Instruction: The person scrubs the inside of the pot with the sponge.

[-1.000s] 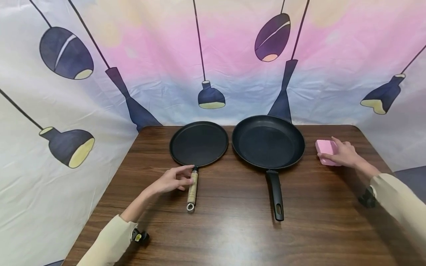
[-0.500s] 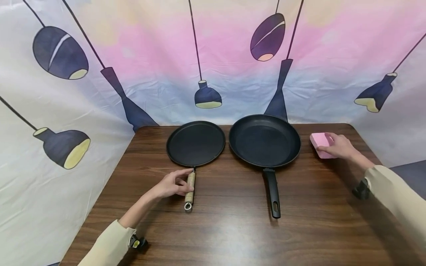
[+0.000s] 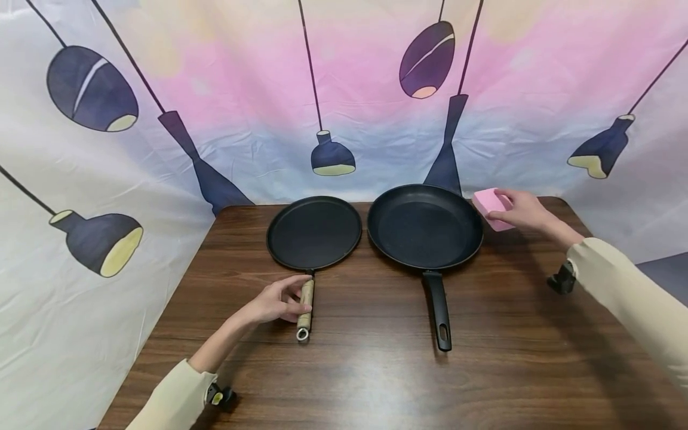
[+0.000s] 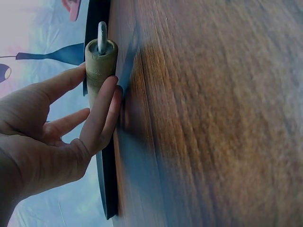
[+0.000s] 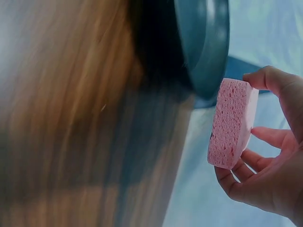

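At the left lies a flat black griddle pan [image 3: 314,233] with a wood-coloured handle [image 3: 306,301] ending in a metal ring. My left hand [image 3: 276,300] pinches that handle between thumb and fingers; the left wrist view shows the handle [image 4: 102,64] from its ring end. In my right hand [image 3: 524,210] is a pink sponge [image 3: 491,206], gripped by thumb and fingertips and raised off the table. Its porous side [image 5: 229,123] faces the right wrist camera. The sponge is beside the right rim of a deeper black frying pan [image 3: 427,230], whose handle [image 3: 439,310] points toward me.
Both pans sit side by side on a brown wooden table [image 3: 371,370], near its back edge. Behind the table hangs a cloth backdrop [image 3: 242,77] printed with lamps. A dark wrist camera [image 3: 561,278] sits under the right sleeve.
My right hand has lifted the sponge and carried it left toward the frying pan. The left hand's fingers have closed around the griddle pan's handle. The head view has shifted slightly.
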Tool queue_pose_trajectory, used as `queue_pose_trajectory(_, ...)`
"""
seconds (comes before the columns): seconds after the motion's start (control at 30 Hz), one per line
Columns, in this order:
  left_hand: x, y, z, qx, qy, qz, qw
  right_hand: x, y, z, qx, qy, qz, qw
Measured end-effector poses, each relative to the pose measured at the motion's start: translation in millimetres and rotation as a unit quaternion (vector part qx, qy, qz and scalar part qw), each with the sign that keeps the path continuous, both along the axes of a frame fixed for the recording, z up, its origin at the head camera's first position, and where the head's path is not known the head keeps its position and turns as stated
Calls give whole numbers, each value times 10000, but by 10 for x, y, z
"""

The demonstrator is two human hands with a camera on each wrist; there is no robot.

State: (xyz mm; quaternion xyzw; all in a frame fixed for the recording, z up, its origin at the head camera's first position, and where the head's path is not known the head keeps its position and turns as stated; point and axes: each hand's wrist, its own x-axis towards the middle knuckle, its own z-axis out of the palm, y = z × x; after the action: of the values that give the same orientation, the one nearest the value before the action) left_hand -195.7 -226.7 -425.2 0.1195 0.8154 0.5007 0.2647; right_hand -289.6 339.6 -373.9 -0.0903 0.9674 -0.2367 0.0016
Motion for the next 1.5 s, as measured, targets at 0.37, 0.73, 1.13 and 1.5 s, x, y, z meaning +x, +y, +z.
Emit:
queue_pose_trajectory(0.37,29,-15,-23,22,-13,-256,9997,-84,-593,155,-217,222,686,9972)
queue_pose_trajectory(0.73,71,-1,-44,-144,-55,-5,9999,-214,-1157,219,-202,228,1340,9905)
queue_pose_trajectory(1.13,144,26,-61,79,-328,148,9993,-420,-2126,118,-143,-10,2156,9764)
queue_pose_trajectory(1.5,38,52,19,-279,-34,160,9995,-707,-3046,-8,586,-405,2248,9718)
